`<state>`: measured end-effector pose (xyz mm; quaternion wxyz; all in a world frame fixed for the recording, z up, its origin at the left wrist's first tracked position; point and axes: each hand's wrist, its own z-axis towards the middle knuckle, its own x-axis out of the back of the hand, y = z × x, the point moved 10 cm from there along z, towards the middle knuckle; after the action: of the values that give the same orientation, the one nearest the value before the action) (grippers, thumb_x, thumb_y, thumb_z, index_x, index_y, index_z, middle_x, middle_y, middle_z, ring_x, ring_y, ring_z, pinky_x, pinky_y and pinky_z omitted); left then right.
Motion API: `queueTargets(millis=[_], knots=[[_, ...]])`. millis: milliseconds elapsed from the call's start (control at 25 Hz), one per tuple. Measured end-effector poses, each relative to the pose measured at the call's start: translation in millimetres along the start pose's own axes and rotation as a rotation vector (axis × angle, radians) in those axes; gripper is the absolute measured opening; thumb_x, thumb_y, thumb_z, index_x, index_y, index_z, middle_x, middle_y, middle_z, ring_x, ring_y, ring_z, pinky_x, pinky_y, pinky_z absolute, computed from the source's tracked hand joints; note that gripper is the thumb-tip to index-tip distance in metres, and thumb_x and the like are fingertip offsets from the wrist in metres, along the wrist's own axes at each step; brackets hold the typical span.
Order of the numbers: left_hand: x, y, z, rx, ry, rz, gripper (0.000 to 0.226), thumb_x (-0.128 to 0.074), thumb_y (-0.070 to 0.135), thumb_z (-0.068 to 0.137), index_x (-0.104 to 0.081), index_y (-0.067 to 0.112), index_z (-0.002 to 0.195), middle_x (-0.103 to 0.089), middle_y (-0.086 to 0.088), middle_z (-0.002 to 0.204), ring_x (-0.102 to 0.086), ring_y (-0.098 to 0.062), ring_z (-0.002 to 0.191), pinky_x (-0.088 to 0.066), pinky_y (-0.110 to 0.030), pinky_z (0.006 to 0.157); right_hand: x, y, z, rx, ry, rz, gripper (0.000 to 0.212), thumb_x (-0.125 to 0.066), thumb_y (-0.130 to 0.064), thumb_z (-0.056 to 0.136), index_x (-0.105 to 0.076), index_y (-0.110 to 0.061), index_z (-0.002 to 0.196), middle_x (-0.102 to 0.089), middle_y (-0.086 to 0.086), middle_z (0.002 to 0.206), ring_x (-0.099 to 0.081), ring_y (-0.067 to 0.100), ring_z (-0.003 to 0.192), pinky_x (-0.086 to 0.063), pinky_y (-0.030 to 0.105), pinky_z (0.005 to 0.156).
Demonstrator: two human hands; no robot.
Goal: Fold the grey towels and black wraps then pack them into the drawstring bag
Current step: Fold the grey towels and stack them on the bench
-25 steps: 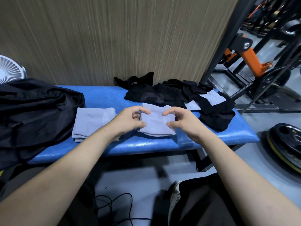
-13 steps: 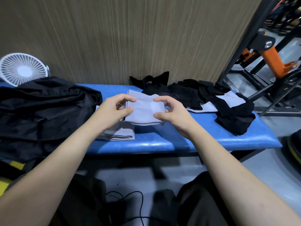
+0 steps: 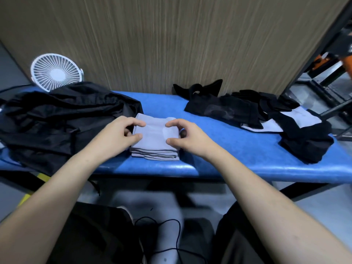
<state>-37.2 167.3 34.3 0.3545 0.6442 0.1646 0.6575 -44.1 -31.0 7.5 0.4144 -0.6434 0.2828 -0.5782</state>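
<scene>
A folded grey towel [image 3: 152,133] lies on top of a stack of folded grey towels [image 3: 155,155] near the front edge of the blue bench [image 3: 238,151]. My left hand [image 3: 120,136] pinches its left edge and my right hand [image 3: 182,136] pinches its right edge. The black drawstring bag [image 3: 57,121] lies crumpled just left of the stack. Unfolded black wraps [image 3: 224,109] and more grey towels [image 3: 301,119] lie in a heap at the bench's right end.
A white fan [image 3: 56,72] stands behind the bag against the wood-grain wall. A black metal rack frame [image 3: 323,109] and orange gym equipment are at the far right. A black cable [image 3: 163,237] lies on the floor by my legs.
Both hands carried the folded grey towel leftward from the middle of the bench and set it down on the stack of folded towels. The view panned left.
</scene>
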Motion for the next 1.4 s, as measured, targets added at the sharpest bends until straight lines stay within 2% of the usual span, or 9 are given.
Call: queueTargets(millis=[120,360,520,640,720,840,1080,1240,1400], knots=[[-4.8,4.0,0.1,-0.027,0.003,0.075,0.031,-0.07,0.017,0.089,-0.067,0.029,0.117,-0.05,0.002,0.106,-0.051,-0.006,0.081,-0.034,-0.012,0.076,-3.1,2.1,1.7,0.032,-0.028,-0.224,0.044,-0.08,-0.021,0.082,-0.061,-0.023,0.122,-0.045,0.002,0.105,-0.049,0.001,0.083,-0.036,0.006,0.078],[-17.3,-0.4,1.3,-0.01,-0.081,0.158,0.042,-0.058,0.023,0.098,-0.053,0.031,0.138,-0.04,0.006,0.127,-0.048,-0.013,0.115,-0.031,-0.019,0.093,-1.8,3.8,0.4,0.072,-0.026,-0.269,0.052,-0.079,-0.028,0.082,-0.056,-0.028,0.128,-0.034,0.003,0.13,-0.044,0.02,0.119,-0.038,0.033,0.108],[-7.2,12.1,-1.1,-0.106,0.011,0.229,0.054,-0.064,0.024,0.094,-0.046,0.027,0.145,-0.024,0.005,0.152,-0.031,-0.018,0.137,-0.028,-0.031,0.112,4.0,-6.0,-2.5,0.155,0.031,-0.372,0.057,-0.073,-0.039,0.084,-0.05,-0.035,0.136,-0.023,0.0,0.155,-0.024,0.021,0.144,-0.025,0.037,0.115],[-8.5,24.6,-1.8,-0.203,0.0,0.242,0.059,-0.058,0.033,0.096,-0.038,0.025,0.151,-0.02,0.011,0.16,-0.016,-0.012,0.147,-0.017,-0.028,0.117,-0.9,-8.6,-2.1,0.184,0.01,-0.44,0.063,-0.065,-0.049,0.09,-0.042,-0.035,0.147,-0.019,-0.005,0.164,-0.014,0.017,0.152,-0.016,0.039,0.119],[-21.8,22.1,-1.1,-0.207,-0.089,0.356,0.063,-0.045,0.047,0.099,-0.026,0.027,0.156,-0.01,0.014,0.164,-0.001,-0.007,0.151,-0.006,-0.03,0.122,-8.5,-4.2,-1.6,0.177,-0.049,-0.49,0.068,-0.062,-0.05,0.093,-0.035,-0.033,0.153,-0.015,-0.007,0.166,-0.006,0.013,0.154,-0.011,0.038,0.12],[-35.7,7.7,-0.4,-0.144,-0.18,0.595,0.077,-0.007,0.071,0.089,-0.008,0.035,0.157,0.003,0.019,0.164,0.015,-0.004,0.149,0.01,-0.037,0.122,-13.6,8.0,-1.0,0.124,-0.118,-0.521,0.07,-0.059,-0.053,0.094,-0.03,-0.036,0.155,-0.012,-0.012,0.166,-0.003,0.01,0.154,-0.008,0.04,0.121],[-39.6,-5.3,-0.7,-0.112,-0.236,0.645,0.103,0.025,0.086,0.064,0.009,0.041,0.155,0.014,0.024,0.161,0.021,-0.004,0.148,0.014,-0.042,0.121,-18.1,22.3,1.1,0.067,-0.172,-0.517,0.072,-0.056,-0.059,0.093,-0.025,-0.041,0.155,-0.012,-0.017,0.166,-0.005,0.01,0.153,-0.007,0.045,0.123],[-33.0,6.1,-1.1,-0.13,-0.149,0.593,0.091,0.004,0.082,0.075,-0.015,0.042,0.155,-0.006,0.022,0.163,0.009,-0.004,0.15,0.013,-0.04,0.121,-16.1,19.9,-1.4,0.1,-0.134,-0.471,0.07,-0.058,-0.057,0.092,-0.03,-0.039,0.154,-0.014,-0.016,0.166,-0.009,0.009,0.153,-0.009,0.043,0.123],[-10.6,30.3,3.2,-0.205,0.062,0.443,0.07,-0.027,0.074,0.082,-0.057,0.036,0.133,-0.046,0.015,0.144,-0.028,-0.008,0.142,-0.003,-0.038,0.121,2.3,5.6,-7.2,0.173,-0.022,-0.353,0.063,-0.062,-0.052,0.09,-0.044,-0.032,0.146,-0.032,-0.008,0.159,-0.027,0.01,0.147,-0.022,0.041,0.121]])
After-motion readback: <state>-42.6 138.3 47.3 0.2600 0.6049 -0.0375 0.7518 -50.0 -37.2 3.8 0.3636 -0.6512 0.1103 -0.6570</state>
